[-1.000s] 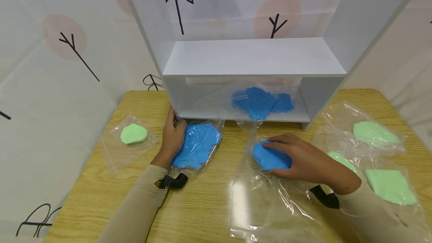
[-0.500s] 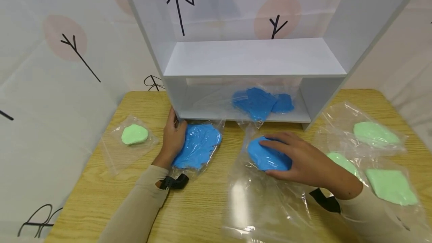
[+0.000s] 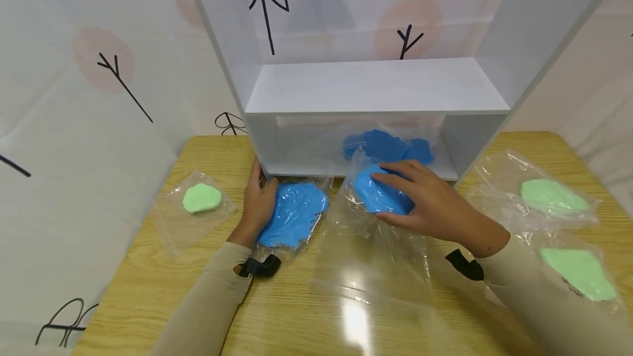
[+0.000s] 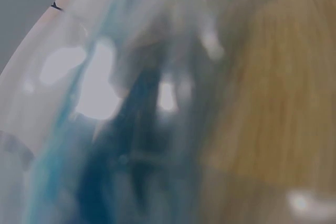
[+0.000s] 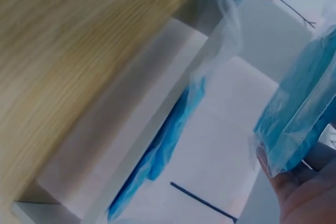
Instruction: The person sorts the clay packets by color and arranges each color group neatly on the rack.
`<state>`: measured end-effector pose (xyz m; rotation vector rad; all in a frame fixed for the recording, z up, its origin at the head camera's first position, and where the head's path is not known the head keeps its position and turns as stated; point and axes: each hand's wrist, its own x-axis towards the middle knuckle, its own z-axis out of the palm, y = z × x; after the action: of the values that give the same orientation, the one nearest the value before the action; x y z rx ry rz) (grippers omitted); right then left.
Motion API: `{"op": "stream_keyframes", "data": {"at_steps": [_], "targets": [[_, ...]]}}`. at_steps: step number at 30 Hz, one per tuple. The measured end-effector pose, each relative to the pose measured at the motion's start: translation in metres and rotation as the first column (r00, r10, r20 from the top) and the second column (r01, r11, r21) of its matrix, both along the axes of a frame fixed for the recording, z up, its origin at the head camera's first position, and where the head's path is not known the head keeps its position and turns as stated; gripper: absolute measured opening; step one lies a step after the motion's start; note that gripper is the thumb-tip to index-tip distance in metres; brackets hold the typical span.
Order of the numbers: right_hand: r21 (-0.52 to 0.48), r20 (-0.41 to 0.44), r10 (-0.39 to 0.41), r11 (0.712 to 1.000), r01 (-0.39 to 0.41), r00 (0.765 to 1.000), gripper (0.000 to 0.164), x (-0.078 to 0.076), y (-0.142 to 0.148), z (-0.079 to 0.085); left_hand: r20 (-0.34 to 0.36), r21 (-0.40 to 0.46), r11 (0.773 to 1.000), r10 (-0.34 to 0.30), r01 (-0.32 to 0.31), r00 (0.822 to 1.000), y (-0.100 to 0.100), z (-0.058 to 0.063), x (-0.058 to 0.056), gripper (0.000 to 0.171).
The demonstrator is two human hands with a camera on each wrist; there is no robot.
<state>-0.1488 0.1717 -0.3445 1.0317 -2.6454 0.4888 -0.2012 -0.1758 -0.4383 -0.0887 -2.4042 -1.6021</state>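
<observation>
My right hand (image 3: pixel 435 202) grips a clear plastic bag of blue clay (image 3: pixel 381 191), thumb on the near side and fingers over the far side. This bag is raised in front of the white shelf (image 3: pixel 376 87), its loose plastic hanging towards me. At the shelf's lower left corner, my left hand (image 3: pixel 259 205) grips the side panel, fingers behind it and thumb in front. Beside that hand lies another bag of blue clay (image 3: pixel 296 213), whose blurred blue fills much of the left wrist view. More bagged blue clay (image 5: pixel 168 140) rests on the lower shelf.
A bag of green clay (image 3: pixel 201 198) lies on the wooden table (image 3: pixel 292 312) at left. Several more green bags (image 3: pixel 554 196) lie at right, partly behind my right arm. A patterned cloth (image 3: pixel 99 180) hangs behind the shelf.
My right hand has lifted the bag of blue clay and moved it forward and slightly left, towards the lower shelf. My left hand keeps its place at the shelf corner.
</observation>
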Motion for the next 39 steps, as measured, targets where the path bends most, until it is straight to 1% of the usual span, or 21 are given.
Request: {"op": "stream_keyframes", "data": {"at_steps": [9, 15, 20, 27, 31, 34, 39], "targets": [[0.038, 0.070, -0.042, 0.999, 0.039, 0.997, 0.069, -0.033, -0.007, 0.009, -0.001, -0.015, 1.000, -0.006, 0.006, 1.000, 0.002, 0.001, -0.003, 0.070], [0.050, 0.106, -0.045, 0.998, 0.040, 0.993, 0.067, -0.057, -0.018, 0.013, -0.016, -0.015, 1.000, -0.017, 0.017, 1.000, 0.001, 0.003, -0.003, 0.069], [0.077, 0.127, -0.045, 0.996, 0.035, 0.991, 0.069, -0.074, -0.027, 0.016, -0.016, -0.010, 1.000, -0.019, 0.019, 1.000, 0.000, 0.003, -0.003, 0.070], [0.129, 0.161, -0.033, 0.992, 0.012, 0.986, 0.071, -0.088, -0.038, 0.016, -0.020, -0.010, 1.000, -0.020, 0.020, 1.000, 0.000, 0.001, -0.003, 0.070], [0.158, 0.185, -0.022, 0.987, -0.008, 0.982, 0.071, -0.096, -0.048, 0.015, -0.001, -0.013, 1.000, 0.000, 0.000, 1.000, 0.000, 0.000, -0.001, 0.071], [0.177, 0.176, -0.011, 0.984, -0.020, 0.984, 0.070, -0.102, -0.057, 0.015, 0.005, -0.010, 1.000, 0.010, -0.010, 1.000, -0.001, 0.000, 0.000, 0.071], [0.200, 0.170, 0.001, 0.979, -0.035, 0.985, 0.068, -0.109, -0.069, 0.012, -0.007, -0.002, 1.000, -0.001, 0.001, 1.000, -0.002, 0.000, 0.000, 0.070]]}}
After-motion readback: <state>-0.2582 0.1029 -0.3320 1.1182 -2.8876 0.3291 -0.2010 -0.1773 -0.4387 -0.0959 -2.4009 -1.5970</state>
